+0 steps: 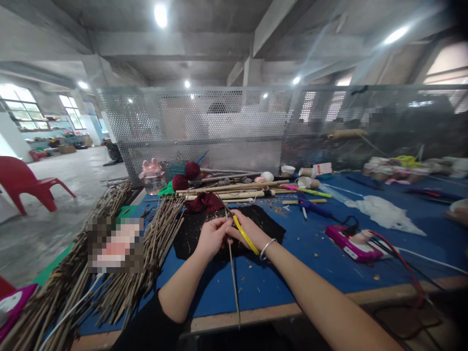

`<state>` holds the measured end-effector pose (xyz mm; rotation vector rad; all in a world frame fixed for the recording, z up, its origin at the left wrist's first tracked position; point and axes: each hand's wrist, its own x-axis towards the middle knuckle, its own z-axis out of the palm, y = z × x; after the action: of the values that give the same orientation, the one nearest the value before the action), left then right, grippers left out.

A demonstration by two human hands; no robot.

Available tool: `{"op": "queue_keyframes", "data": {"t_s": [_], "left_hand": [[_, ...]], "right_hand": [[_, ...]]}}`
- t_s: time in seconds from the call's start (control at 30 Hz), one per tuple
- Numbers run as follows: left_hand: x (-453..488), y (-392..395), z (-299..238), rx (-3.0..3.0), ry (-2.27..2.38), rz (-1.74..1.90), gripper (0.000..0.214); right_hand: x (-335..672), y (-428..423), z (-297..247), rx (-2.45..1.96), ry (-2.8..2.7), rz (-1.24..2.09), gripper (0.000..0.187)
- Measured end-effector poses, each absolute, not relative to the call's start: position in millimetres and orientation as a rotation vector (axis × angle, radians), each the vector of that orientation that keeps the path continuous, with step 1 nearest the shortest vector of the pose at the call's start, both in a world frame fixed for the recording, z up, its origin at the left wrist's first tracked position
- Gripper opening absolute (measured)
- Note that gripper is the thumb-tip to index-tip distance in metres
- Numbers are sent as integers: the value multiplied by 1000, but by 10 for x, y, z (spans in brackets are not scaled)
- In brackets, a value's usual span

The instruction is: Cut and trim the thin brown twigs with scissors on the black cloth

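Note:
Over a black cloth (272,229) on the blue table, my two hands meet at a thin twig (233,278) that slants down toward the front edge. My left hand (212,238) is closed, thumb and fingers pinching the twig. Beside it and touching it, my right hand (246,228) is also closed. A curved yellow handle (245,235) lies along the back of that hand, and a dark slim part sticks out beyond its fingers. The tool's exact kind is not clear. Dark red fabric (204,202) lies just past my hands.
Bundled twigs (161,234) cover the table's left side. Along the back lie sticks (234,187), red balls (192,170) and a pink-lidded jar (152,175). To the right are a blue glue gun (310,204), a magenta power strip (353,243) and white plastic (387,212). Another person's hand (458,209) shows at the far right.

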<state>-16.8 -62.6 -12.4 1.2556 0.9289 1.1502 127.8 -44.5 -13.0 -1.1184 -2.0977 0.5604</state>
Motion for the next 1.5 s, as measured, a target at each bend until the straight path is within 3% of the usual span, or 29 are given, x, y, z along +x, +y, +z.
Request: {"op": "queue_keyframes", "data": {"t_s": [0.13,0.87,1.23,1.5], "left_hand": [[-180,-622,-117,1282,948,1157,35],[-193,-599,-124,1270,940,1210,35],[-181,-598,-162,1249,826,1213,41],[-187,-604,-146,1277,871,1214,41]], "right_hand": [[1271,-466,-109,-1142,-2091,576,36],[1273,-480,-80,-1169,-2109,588,30],[1247,-500,-78,-1070,-2119,608,52],[1246,-531,-85,-1084,-2125,615,36]]}}
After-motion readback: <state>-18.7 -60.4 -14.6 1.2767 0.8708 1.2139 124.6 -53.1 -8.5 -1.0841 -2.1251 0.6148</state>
